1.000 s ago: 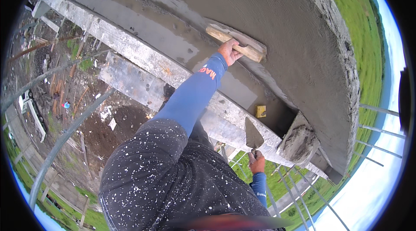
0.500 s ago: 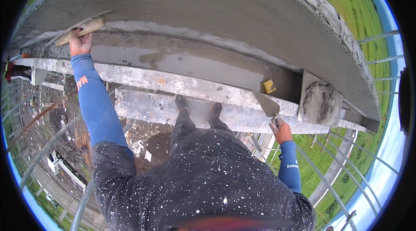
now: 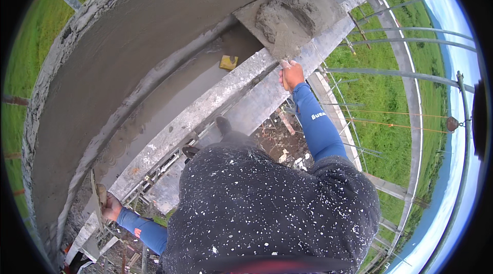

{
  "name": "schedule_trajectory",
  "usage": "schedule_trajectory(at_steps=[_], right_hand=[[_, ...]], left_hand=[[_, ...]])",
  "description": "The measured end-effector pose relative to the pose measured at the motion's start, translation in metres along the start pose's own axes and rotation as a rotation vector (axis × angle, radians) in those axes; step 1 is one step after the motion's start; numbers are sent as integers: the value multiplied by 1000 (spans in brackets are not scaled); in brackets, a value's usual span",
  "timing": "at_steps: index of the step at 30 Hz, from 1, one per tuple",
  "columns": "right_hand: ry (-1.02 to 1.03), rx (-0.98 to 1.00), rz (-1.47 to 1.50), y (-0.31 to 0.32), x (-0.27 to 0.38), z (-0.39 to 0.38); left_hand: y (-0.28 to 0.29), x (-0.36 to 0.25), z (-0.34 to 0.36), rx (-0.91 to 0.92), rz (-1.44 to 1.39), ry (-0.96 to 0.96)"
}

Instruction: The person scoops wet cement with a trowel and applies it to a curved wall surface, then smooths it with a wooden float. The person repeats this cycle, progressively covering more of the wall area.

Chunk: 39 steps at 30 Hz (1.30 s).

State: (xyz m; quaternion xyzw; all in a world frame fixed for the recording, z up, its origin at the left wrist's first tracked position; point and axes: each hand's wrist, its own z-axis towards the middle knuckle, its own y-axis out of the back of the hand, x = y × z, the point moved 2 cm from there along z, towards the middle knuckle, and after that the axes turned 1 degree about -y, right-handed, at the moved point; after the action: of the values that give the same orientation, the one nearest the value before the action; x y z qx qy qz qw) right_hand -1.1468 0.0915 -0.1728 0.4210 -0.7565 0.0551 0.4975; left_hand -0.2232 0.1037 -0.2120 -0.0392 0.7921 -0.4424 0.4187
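Observation:
My right hand (image 3: 291, 75) grips the handle of a pointing trowel (image 3: 286, 43). Its mortar-coated blade lies at the near edge of a heap of wet grey mortar (image 3: 295, 12) on a flat board (image 3: 249, 16). At lower left, my left hand (image 3: 110, 207) is closed round the wooden handle of a plastering float (image 3: 97, 194), whose thin plate is seen nearly edge-on beside the channel's end. A yellow sponge-like block (image 3: 228, 62) with a dark patch sits in the wet channel (image 3: 169, 99), left of the board.
A curved, plastered wall (image 3: 102, 53) rises beyond the channel. A concrete ledge (image 3: 190, 117) runs along its near side, with my feet on a plank platform (image 3: 257, 115) below. Scaffold pipes (image 3: 395, 72) cross at right over grass far below. A hook block (image 3: 452, 124) hangs at far right.
The view has swung to the right. My right hand has carried the trowel from the ledge onto the mortar board. My left hand, still holding the float, has come down from the wall.

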Motion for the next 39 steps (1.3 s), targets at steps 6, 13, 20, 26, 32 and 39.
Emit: schedule_trajectory(at_steps=[6,13,20,26,32,39], right_hand=[[126,330,-540,47,2,107],[145,-231,-1098,68,62,197],[282,-362,-1212,86,94,215],[367,-289,-1254,84,41,208],[17,37,-956,117,29,224],[-313,101,6,25,43,275]], left_hand=[[-14,43,-26,-181,21,94],[-75,26,-61,-29,106,22],[-98,12,-102,-105,158,-70],[-109,20,-96,-170,267,-77],[-110,38,-99,-128,222,-15],[-108,46,-111,-210,284,-37]])
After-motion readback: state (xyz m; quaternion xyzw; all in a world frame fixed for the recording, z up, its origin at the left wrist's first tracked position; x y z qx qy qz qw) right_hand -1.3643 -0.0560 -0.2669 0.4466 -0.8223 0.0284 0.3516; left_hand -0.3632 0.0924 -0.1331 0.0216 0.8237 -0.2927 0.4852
